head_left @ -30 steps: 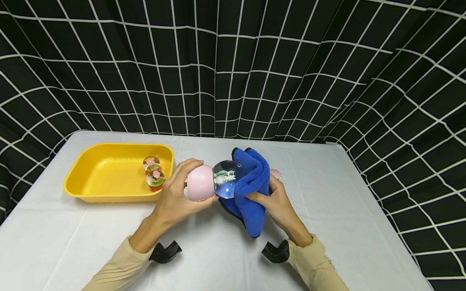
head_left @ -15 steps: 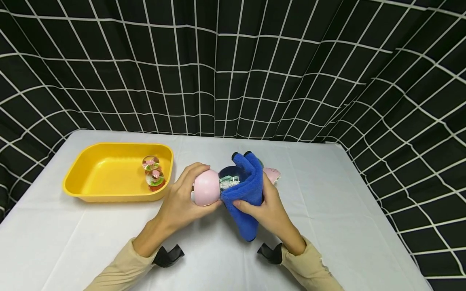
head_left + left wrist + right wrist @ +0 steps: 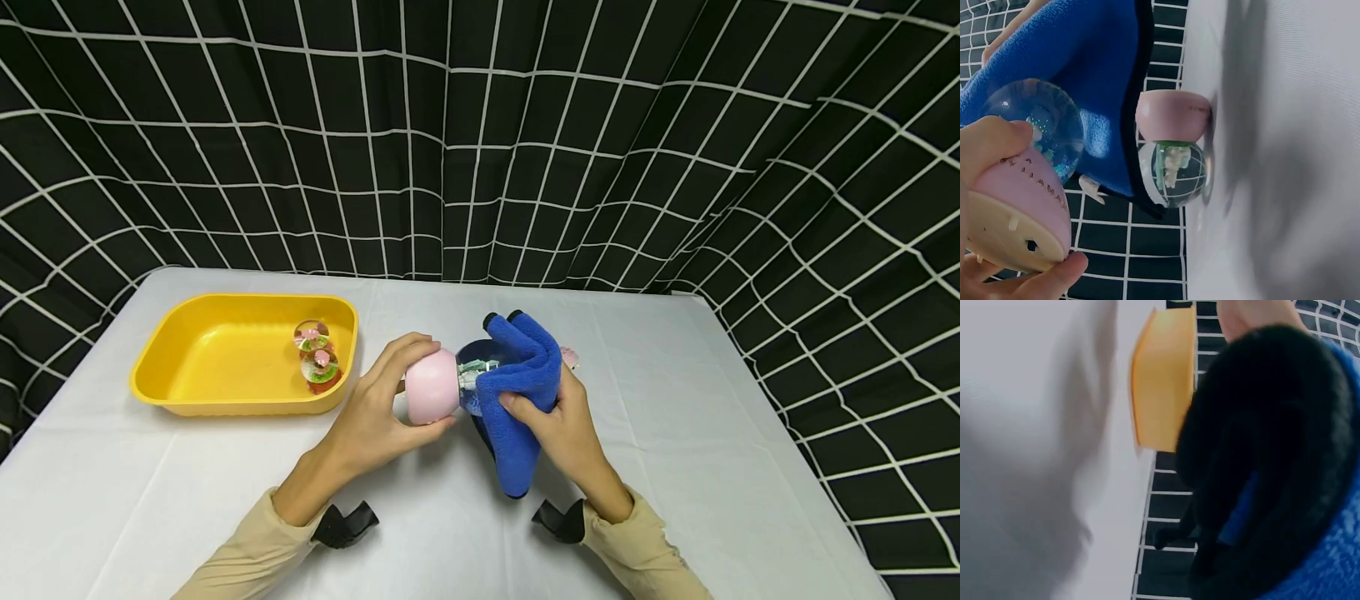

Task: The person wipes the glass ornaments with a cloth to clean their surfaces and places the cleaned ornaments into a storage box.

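One risk, with left hand clamped on snow globe and right hand pinching cloth: rubbing too wide, possibly rolling second globe beyond right hand.

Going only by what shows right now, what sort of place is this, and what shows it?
Most likely an indoor tabletop workspace, perhaps a staged one: a black fabric curtain with a white grid hangs behind a table draped in white cloth, on which sits a shallow, rounded yellow tray.
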Action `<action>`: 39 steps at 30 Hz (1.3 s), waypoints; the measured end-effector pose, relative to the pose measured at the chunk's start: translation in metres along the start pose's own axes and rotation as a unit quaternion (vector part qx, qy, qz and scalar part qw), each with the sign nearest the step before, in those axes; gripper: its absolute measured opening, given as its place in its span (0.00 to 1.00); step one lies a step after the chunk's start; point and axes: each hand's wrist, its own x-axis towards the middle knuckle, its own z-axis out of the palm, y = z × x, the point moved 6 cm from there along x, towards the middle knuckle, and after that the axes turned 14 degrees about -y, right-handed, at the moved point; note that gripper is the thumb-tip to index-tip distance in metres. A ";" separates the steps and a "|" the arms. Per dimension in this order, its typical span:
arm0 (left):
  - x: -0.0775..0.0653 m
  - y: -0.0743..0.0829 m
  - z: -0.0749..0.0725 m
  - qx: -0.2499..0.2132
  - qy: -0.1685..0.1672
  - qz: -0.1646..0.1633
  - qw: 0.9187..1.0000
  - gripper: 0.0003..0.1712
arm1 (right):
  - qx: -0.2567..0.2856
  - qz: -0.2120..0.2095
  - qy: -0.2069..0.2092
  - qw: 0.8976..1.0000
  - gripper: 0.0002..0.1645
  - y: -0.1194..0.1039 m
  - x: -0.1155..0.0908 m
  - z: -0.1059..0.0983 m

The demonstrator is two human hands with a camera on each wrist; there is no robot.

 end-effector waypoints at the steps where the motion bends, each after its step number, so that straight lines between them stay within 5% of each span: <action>1: 0.000 0.000 0.000 -0.001 -0.002 0.003 1.000 0.48 | 0.003 0.003 0.002 1.000 0.31 0.000 -0.001 -0.001; 10: 0.000 0.008 -0.004 0.068 -0.002 0.053 0.996 0.46 | 0.019 0.017 -0.027 0.999 0.29 0.001 0.000 -0.002; 20: -0.002 0.018 0.001 0.141 -0.009 0.121 0.983 0.44 | 0.013 0.016 -0.030 0.999 0.17 0.007 0.001 -0.010; 28: -0.004 0.028 0.005 0.147 -0.034 0.178 0.972 0.39 | 0.075 0.023 -0.128 0.989 0.21 0.009 0.002 -0.011; 39: -0.005 0.038 0.007 0.138 -0.027 0.230 0.963 0.37 | 0.170 0.080 -0.141 0.972 0.13 0.015 -0.001 -0.013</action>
